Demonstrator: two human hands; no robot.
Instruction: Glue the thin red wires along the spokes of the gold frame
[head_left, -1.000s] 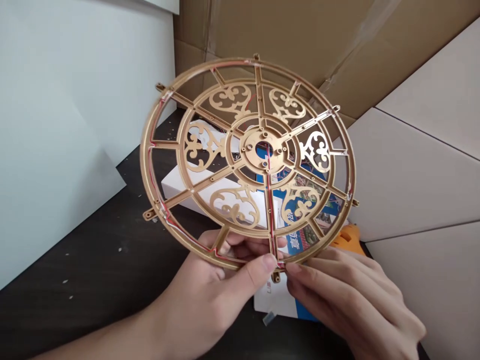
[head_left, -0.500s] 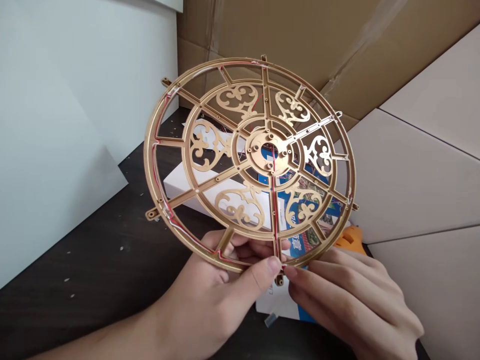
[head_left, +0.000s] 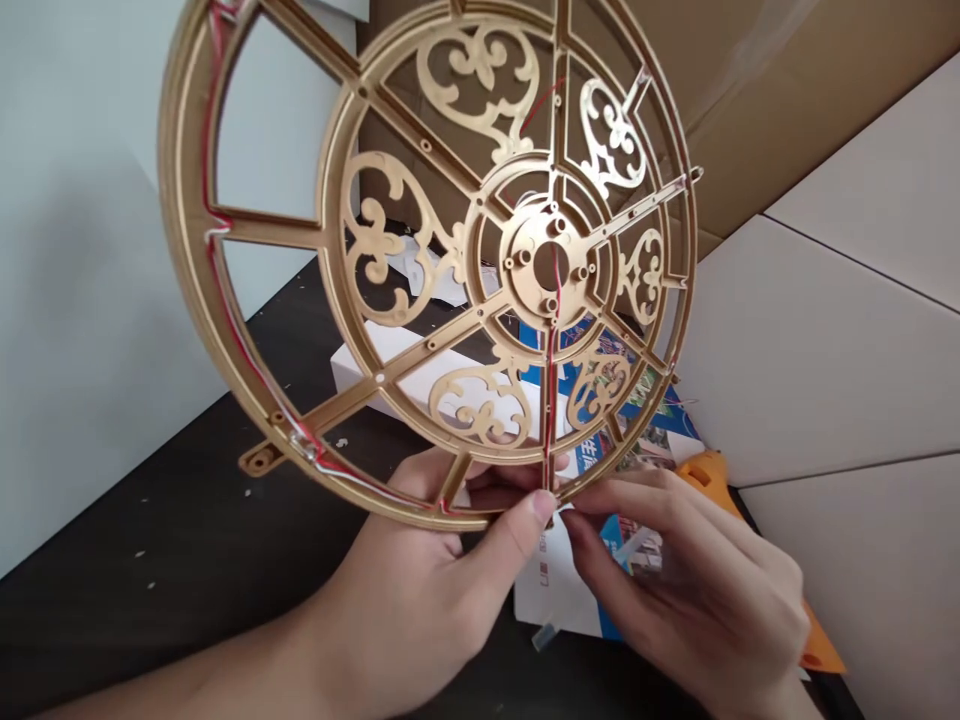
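A round gold openwork frame (head_left: 551, 215), shaped like a wheel with spokes and scroll ornaments, is tilted up in front of me. Red and white wires (head_left: 232, 320) run inside its rim, and a red wire (head_left: 551, 400) follows the lower spoke through to the hub. My left hand (head_left: 450, 590) grips the bottom rim, thumb in front at the spoke's end and fingers behind. Close beside that thumb, my right hand (head_left: 690, 570) has its thumb and index finger closed around a small pale bit of wire (head_left: 561, 508) at the rim; its other fingers are partly hidden.
Behind the frame lie a white box (head_left: 360, 375) and blue-and-white printed packaging (head_left: 536, 590) on a dark table (head_left: 187, 590). An orange tool (head_left: 705, 472), like a glue gun, is partly behind my right hand. A short clear tube (head_left: 545, 636) lies nearer. Cardboard (head_left: 750, 120) and white panels (head_left: 832, 350) surround the table.
The frame has come closer and tipped more upright, its left side swinging toward me. My left hand keeps its hold; my right hand has shifted slightly, with its thumb now showing below the rim.
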